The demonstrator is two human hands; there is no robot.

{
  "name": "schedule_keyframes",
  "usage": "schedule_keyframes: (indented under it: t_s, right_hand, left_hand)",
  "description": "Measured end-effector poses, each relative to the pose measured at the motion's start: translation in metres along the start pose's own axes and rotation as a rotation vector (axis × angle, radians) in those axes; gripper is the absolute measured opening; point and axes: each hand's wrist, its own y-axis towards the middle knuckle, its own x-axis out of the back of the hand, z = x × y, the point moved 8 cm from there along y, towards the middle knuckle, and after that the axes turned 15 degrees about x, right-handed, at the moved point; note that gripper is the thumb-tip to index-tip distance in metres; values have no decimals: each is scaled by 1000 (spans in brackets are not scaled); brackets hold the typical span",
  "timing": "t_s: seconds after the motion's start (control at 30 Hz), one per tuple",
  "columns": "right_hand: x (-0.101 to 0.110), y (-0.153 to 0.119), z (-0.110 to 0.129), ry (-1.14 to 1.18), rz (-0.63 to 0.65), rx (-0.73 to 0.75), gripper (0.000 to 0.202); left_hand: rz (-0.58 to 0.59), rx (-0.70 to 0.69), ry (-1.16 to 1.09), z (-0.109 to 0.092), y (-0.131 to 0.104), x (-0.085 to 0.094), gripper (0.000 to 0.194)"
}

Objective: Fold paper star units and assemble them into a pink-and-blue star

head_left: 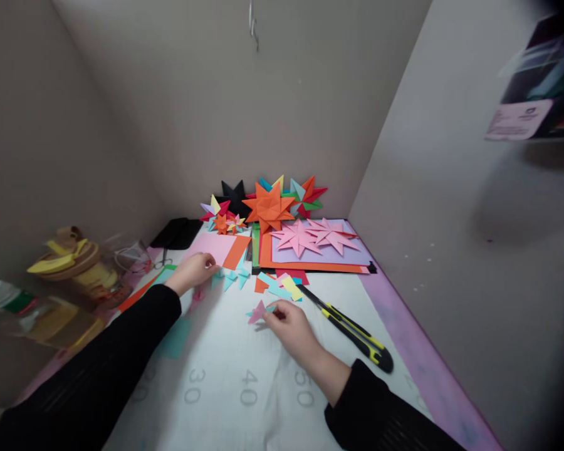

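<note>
My right hand (286, 322) pinches a small folded paper piece (257, 312), pink with light blue tips, above the white mat (235, 376). My left hand (196, 270) reaches over the mat's left part, its fingers closed beside several small light blue folded pieces (235, 279). Whether anything is between those fingers is too small to tell. Just behind the left hand lie a pink sheet (214, 245) and an orange strip (236, 252). Small cut papers (278, 287) in blue, yellow, orange and red lie beyond my right hand.
A black and yellow cutter (352, 329) lies right of my right hand. Folded paper stars (269, 207) stand at the back; pink stars (298, 238) rest on stacked sheets. Scissors (163, 260), a lidded jar (91, 269) and a white-capped container (14, 300) are at the left.
</note>
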Motion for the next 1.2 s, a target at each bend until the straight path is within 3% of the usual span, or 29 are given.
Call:
schedule_keyframes:
  t_s: [0.2, 0.37, 0.47, 0.57, 0.67, 0.7, 0.8, 0.87, 0.93, 1.03, 1.2]
  right_hand:
    - [-2, 1, -5, -1, 10, 19, 16]
    - [-2, 1, -3, 5, 20, 3, 15]
    - [-1, 0, -1, 2, 19, -4, 14]
    - [1, 0, -1, 9, 11, -12, 15]
    - [2, 0, -3, 22, -3, -21, 17]
    - [2, 0, -4, 22, -5, -23, 17]
    - [2, -2, -4, 8, -12, -11, 15]
    - [2, -2, -1, -22, -15, 7, 16]
    - [2, -3, 1, -58, -16, 21, 16]
    - [1, -3, 4, -99, -21, 31, 15]
    - [0, -1, 7, -141, -28, 47, 13]
  left_hand:
    - [93, 69, 103, -11, 14, -18, 31]
    - [168, 136, 33, -11, 18, -26, 24]
    - [198, 157, -97, -6, 20, -14, 23]
    - [165, 143, -276, -1, 12, 14, 24]
    - [99, 100, -493, -5, -15, 32, 28]
    - [99, 86, -720, -7, -28, 33, 27]
    - [277, 47, -1104, -26, -70, 3, 26]
    - [370, 73, -1209, -35, -91, -24, 25]
    - [371, 63, -1244, -39, -102, -41, 32]
    - [334, 60, -1229, -36, -105, -51, 29]
    - [389, 38, -1158, -33, -108, -58, 18]
